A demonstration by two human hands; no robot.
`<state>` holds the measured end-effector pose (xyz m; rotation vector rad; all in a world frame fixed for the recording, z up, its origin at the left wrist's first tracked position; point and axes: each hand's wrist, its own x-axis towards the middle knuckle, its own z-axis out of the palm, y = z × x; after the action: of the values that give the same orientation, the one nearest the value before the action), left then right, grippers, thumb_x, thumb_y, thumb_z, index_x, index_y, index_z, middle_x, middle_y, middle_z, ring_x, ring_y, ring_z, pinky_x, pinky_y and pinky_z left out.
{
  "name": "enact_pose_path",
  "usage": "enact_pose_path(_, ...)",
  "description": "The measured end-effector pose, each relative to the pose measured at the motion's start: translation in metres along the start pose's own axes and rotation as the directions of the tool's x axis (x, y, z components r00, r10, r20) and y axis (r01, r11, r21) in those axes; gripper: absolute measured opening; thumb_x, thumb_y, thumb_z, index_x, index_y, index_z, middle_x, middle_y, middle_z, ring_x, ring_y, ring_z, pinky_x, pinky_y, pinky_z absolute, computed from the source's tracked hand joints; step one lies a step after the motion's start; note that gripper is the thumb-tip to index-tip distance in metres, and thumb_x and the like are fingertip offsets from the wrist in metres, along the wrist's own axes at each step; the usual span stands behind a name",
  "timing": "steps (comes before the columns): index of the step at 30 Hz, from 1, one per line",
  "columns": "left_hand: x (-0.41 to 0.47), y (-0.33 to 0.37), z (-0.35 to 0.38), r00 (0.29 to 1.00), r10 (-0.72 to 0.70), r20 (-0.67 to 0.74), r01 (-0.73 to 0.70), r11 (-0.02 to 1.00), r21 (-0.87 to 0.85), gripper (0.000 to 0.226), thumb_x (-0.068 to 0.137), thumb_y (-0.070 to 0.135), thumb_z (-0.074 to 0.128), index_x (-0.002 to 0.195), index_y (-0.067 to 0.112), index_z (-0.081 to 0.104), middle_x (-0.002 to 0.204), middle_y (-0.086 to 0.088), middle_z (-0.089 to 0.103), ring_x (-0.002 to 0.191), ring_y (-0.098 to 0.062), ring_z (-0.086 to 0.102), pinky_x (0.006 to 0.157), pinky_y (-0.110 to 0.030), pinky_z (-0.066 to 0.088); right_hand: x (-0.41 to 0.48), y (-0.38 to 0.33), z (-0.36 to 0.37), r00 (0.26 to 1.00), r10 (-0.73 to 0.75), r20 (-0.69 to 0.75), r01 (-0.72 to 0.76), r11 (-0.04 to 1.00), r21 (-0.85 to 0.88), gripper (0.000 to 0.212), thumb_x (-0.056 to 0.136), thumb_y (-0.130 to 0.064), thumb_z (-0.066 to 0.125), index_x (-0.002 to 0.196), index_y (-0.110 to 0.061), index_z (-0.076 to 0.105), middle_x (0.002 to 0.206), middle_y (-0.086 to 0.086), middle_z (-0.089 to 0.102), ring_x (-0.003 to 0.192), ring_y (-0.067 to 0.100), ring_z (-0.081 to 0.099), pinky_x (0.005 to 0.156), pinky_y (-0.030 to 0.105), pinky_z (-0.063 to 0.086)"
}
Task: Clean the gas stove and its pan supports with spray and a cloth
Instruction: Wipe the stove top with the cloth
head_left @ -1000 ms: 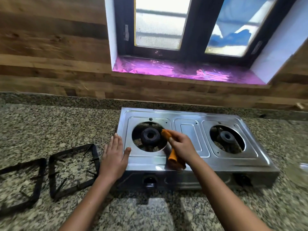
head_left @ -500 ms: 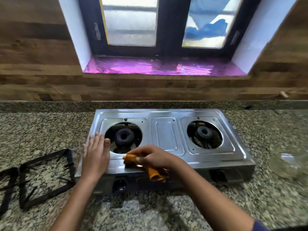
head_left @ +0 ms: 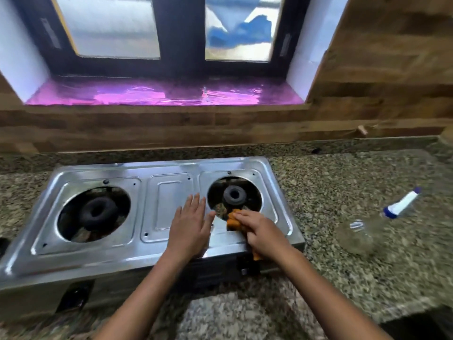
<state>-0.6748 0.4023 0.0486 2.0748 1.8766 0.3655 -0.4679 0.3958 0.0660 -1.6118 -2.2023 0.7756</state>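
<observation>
The gas stove [head_left: 152, 217], a two-burner steel unit with its pan supports removed, is set on a speckled granite bench [head_left: 343, 278] and is seen from above by a head-worn camera. Nearest the viewer, two bare forearms are extended from the lower edge towards the stove's front right part. The left hand [head_left: 190, 228] is laid flat on the steel top, fingers spread slightly and palm down, between the middle panel and the right burner opening. Just beside it, the right hand [head_left: 261, 233] is closed around an orange cloth [head_left: 232, 220], which is pressed against the steel at the near rim of the right burner opening; a tail of the cloth is seen hanging below the wrist over the stove's front edge. The right burner [head_left: 234, 195] and the left burner [head_left: 96, 212], both dark rings, are exposed in their round openings. To the right of the stove, apart from it, a clear spray bottle [head_left: 367, 229] with a white and blue top is lying on its side on the bench, blurred. Further back, a wood-patterned wall is met by the bench, and a window sill [head_left: 159, 94] covered in shiny pink foil is set below a dark-framed window [head_left: 171, 33].
</observation>
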Motion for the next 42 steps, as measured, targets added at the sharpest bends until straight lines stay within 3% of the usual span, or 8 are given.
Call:
enact_pose_path(9, -0.003, 0.006, 0.011, 0.999, -0.035, -0.006, 0.035, 0.998, 0.043, 0.091, 0.080, 0.061, -0.009, 0.155, 0.014, 0.015, 0.163, -0.001, 0.007, 0.150, -0.014, 0.002, 0.120, -0.037, 0.001, 0.083, 0.059, -0.042, 0.979, 0.025, -0.204, -0.061, 0.983, -0.171, 0.055, 0.093, 0.000, 0.045, 0.147, -0.008, 0.040, 0.156, 0.009, 0.032, 0.146, 0.021, 0.026, 0.117, 0.026, 0.017)
enact_pose_path(19, -0.003, 0.010, 0.008, 0.998, -0.062, 0.009, 0.061, 0.996, 0.069, 0.087, 0.082, 0.059, -0.010, 0.155, 0.018, 0.013, 0.163, 0.003, 0.004, 0.149, -0.009, 0.000, 0.120, -0.033, 0.000, 0.184, -0.010, -0.019, 0.944, -0.188, 0.270, 0.189, 0.982, 0.020, 0.061, 0.082, 0.013, 0.052, 0.136, -0.014, 0.057, 0.149, 0.004, 0.044, 0.141, 0.015, 0.035, 0.114, 0.016, 0.017)
enact_pose_path(24, -0.004, 0.009, 0.009, 0.998, -0.055, 0.020, 0.053, 0.996, 0.078, 0.094, 0.080, 0.069, -0.016, 0.155, 0.018, 0.009, 0.162, 0.004, 0.001, 0.149, -0.008, -0.004, 0.120, -0.031, -0.004, 0.171, -0.013, -0.030, 0.918, -0.250, 0.308, 0.273, 0.961, -0.034, 0.062, 0.073, 0.017, 0.048, 0.122, -0.015, 0.068, 0.134, 0.003, 0.061, 0.128, 0.015, 0.051, 0.106, 0.017, 0.031)
enact_pose_path(27, -0.004, 0.007, 0.010, 0.998, -0.064, 0.025, 0.062, 0.994, 0.090, 0.104, 0.074, 0.074, -0.023, 0.155, 0.018, 0.011, 0.163, 0.003, 0.003, 0.149, -0.009, -0.003, 0.120, -0.031, -0.003, 0.159, 0.015, -0.058, 0.968, -0.163, 0.190, 0.190, 0.973, -0.133, 0.058, 0.073, 0.010, 0.052, 0.121, -0.019, 0.069, 0.126, 0.005, 0.062, 0.120, 0.025, 0.054, 0.101, 0.030, 0.041)
enact_pose_path(30, -0.002, 0.013, 0.007, 0.996, -0.076, 0.045, 0.072, 0.993, 0.089, 0.105, 0.074, 0.076, -0.020, 0.155, 0.017, 0.012, 0.163, 0.002, 0.003, 0.149, -0.010, -0.001, 0.120, -0.033, 0.000, 0.119, 0.038, -0.084, 0.995, -0.038, 0.094, 0.052, 0.986, -0.160, 0.051, 0.076, 0.007, 0.052, 0.119, -0.016, 0.070, 0.120, 0.009, 0.062, 0.117, 0.027, 0.054, 0.096, 0.026, 0.040)
enact_pose_path(33, 0.005, 0.022, 0.003, 0.985, -0.135, 0.105, 0.123, 0.986, 0.110, 0.082, 0.093, 0.065, 0.002, 0.155, 0.012, 0.013, 0.163, -0.002, 0.004, 0.150, -0.014, 0.000, 0.121, -0.036, 0.002, 0.064, 0.037, -0.083, 0.990, 0.013, 0.142, 0.011, 0.985, -0.170, 0.049, 0.079, 0.003, 0.051, 0.117, -0.021, 0.070, 0.119, 0.004, 0.062, 0.114, 0.026, 0.054, 0.097, 0.030, 0.044)
enact_pose_path(37, 0.016, 0.052, 0.002, 0.985, -0.132, 0.113, 0.122, 0.989, 0.089, 0.074, 0.098, 0.057, 0.009, 0.154, 0.010, 0.015, 0.163, -0.006, 0.007, 0.150, -0.017, 0.002, 0.121, -0.041, 0.005, 0.004, 0.027, -0.065, 0.987, -0.032, 0.155, 0.023, 0.998, 0.059, 0.057, 0.080, 0.008, 0.048, 0.125, -0.022, 0.065, 0.123, 0.000, 0.062, 0.114, 0.014, 0.052, 0.096, 0.022, 0.039)
enact_pose_path(42, 0.004, 0.114, 0.022, 0.976, 0.198, 0.091, -0.197, 0.980, -0.019, 0.088, 0.087, 0.072, -0.004, 0.155, 0.017, 0.011, 0.161, 0.003, -0.004, 0.148, -0.010, -0.010, 0.119, -0.030, -0.006, -0.057, 0.058, -0.069, 0.934, 0.228, -0.275, -0.059, 0.857, 0.512, 0.047, 0.088, 0.007, 0.060, 0.113, -0.033, 0.065, 0.109, -0.023, 0.065, 0.102, -0.012, 0.060, 0.087, 0.006, 0.043)
